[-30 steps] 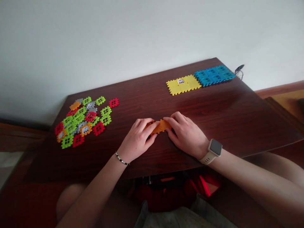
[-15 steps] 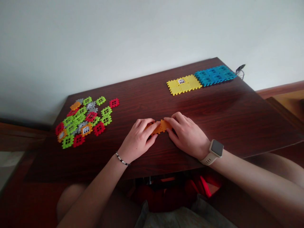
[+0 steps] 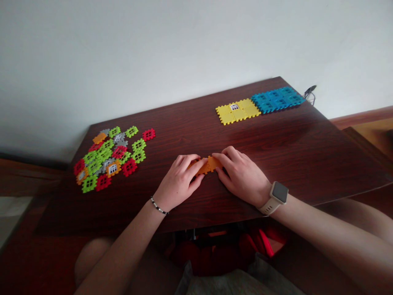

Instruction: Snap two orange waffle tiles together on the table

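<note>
Slightly lower and to the right in the head view than in the earlier frame, the tabletop (image 3: 260, 141) and everything on it have shifted a touch, while the two hands keep their hold with little change. The left hand (image 3: 177, 182) and the right hand (image 3: 242, 178) come in from about 7 and 4 o'clock and meet near the middle of the tabletop. Both are curled and closed over opposite ends of a short joined strip of orange tiles (image 3: 209, 164), which lies flat on the wood between them. Each hand's fingers cover part of the strip, so its far ends are hidden. A beaded bracelet (image 3: 158, 206) circles the left wrist, and a pale-strapped smartwatch (image 3: 276, 196) sits on the right wrist.

At 9 o'clock from the strip, well apart from it, lies a loose pile of interlocking plastic tiles (image 3: 109, 157) in lime green, red, grey and orange, some overlapping and a few bearing small window prints. At about 1 o'clock, near the far edge, a joined panel of yellow tiles (image 3: 236, 111) with one white window print sits flat. A joined panel of blue tiles (image 3: 278, 99) touches its 3 o'clock side. A small black cable (image 3: 310, 92) lies beyond the tabletop's far corner.
</note>
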`<state>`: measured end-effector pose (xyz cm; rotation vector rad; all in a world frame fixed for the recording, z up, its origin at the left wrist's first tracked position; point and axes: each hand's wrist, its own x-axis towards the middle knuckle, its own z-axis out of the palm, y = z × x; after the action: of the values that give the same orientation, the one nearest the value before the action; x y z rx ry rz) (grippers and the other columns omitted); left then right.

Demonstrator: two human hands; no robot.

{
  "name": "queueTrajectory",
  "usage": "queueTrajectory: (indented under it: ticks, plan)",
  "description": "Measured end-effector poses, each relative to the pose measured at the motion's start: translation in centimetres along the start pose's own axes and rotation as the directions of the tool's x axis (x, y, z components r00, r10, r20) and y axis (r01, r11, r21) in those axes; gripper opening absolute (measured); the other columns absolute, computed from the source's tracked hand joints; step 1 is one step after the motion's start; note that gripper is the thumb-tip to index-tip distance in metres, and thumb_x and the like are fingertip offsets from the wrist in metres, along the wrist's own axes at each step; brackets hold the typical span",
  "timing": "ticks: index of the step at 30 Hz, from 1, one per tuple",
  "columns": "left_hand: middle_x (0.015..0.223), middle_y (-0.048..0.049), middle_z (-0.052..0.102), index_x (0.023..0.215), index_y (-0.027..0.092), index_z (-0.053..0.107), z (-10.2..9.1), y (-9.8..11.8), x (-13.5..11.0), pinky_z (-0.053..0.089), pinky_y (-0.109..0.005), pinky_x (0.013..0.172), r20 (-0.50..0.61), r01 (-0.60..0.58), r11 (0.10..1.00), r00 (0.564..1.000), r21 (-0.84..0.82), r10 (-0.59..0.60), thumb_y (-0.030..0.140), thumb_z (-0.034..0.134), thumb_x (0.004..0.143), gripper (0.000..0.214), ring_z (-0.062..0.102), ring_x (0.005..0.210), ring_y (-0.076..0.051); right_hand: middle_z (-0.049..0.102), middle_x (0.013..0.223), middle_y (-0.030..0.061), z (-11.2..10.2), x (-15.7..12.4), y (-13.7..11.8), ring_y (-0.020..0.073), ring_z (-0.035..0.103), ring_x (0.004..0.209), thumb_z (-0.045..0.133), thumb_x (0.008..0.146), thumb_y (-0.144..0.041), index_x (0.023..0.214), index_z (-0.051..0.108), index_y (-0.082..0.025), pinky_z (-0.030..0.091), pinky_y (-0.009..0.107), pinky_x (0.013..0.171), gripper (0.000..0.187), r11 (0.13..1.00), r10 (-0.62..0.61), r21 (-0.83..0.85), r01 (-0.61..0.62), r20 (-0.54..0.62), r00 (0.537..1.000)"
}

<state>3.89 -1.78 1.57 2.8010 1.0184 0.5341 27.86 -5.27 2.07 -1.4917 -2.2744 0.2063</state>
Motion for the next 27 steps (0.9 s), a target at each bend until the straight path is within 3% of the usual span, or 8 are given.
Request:
queueTrajectory:
  ticks: [27]
  plan:
    - [0.138, -0.0117, 0.061, 0.151, 0.024, 0.056, -0.06, 0.09, -0.08, 0.056, -0.054, 0.111, 0.005, 0.016, 1.000, 1.000, -0.023, -0.016, 0.021, 0.061, 0.105, 0.045, 0.058, 0.125, -0.031, 0.062, 0.116, 0.0133, 0.15, -0.06, 0.09, 0.0279, 0.064, 0.101, 0.050, 0.107, -0.025, 0.135, 0.061, -0.016, 0.055, 0.044, 0.093, 0.032, 1.000, 0.000, 0.009, 0.000, -0.012, 1.000]
